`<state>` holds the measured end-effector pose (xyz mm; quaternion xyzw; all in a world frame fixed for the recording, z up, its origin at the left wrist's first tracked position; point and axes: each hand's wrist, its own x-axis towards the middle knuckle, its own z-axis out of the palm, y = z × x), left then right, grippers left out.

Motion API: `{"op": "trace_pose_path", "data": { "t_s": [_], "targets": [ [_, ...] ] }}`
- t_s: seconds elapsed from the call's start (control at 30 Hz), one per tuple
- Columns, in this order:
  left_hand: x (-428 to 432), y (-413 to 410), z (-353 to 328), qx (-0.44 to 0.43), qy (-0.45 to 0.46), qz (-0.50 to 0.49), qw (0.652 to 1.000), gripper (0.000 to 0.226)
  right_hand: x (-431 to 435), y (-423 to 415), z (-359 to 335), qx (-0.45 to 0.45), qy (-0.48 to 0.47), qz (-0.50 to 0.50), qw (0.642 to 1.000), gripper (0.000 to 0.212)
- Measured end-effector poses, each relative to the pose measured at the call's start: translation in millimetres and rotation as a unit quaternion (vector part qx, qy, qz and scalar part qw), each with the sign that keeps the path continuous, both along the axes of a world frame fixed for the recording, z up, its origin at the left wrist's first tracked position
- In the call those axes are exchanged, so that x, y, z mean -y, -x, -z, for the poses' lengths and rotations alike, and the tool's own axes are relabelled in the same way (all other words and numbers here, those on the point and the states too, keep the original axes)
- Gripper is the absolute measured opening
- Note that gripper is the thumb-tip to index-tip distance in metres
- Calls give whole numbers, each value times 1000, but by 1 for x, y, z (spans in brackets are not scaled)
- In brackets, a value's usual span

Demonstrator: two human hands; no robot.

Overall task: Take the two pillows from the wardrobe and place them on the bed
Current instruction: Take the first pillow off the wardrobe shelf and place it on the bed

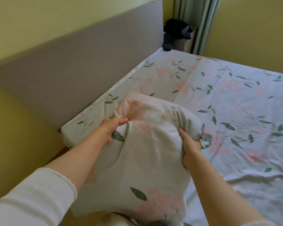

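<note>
I've got one pillow (147, 144) in both hands over the near corner of the bed (235, 98), by the headboard (75, 62). Left hand (110, 129) is clamped on the pillow's left edge, fingers curled over the top and bunching the cover; right hand (189, 144) is closed on the right edge, thumb on top, the rest wrapped under. The pillow is tilted, far end toward the headboard, near end hanging off the mattress edge toward me. The far end looks to be touching the sheet or just above it, can't tell which from this angle. Only this pillow shows; the second one and the wardrobe aren't in view, so I judge the task is about half along at best. The step in hand is setting this one down at the head of the bed. To do it well I'd push it forward until the far edge sits just beside the headboard, lower both sides level so it doesn't roll toward the bed edge, and let go with both hands together. Cover is bunched under my left fingers, so smooth that out on release. It's soft and will slump, so square it up with the mattress corner before letting go. A dark bag-like thing (176, 33) sits in the far corner by the curtain (198, 17), well apart, no bother.
</note>
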<state>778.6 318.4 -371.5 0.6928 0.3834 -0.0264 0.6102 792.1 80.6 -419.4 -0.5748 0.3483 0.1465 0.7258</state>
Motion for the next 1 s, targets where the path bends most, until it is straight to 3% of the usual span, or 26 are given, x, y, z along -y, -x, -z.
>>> {"op": "trace_pose_path", "data": {
  "t_s": [0.33, 0.67, 0.87, 1.0],
  "targets": [
    [-69, -41, 31, -34, 28, 20, 999, 58, -61, -42, 22, -21, 5, -6, 1000, 84],
    [-210, -116, 59, -51, 85, 54, 994, 32, -203, -94, 42, -71, 49, 39, 995, 82],
    [-283, -172, 56, -52, 73, 77, 993, 58, -277, -135, 43, -91, 48, 54, 993, 85],
    [-306, -212, 56, -36, 85, 94, 991, 46, -297, -172, 40, -64, 64, 63, 994, 80]
  ]
}}
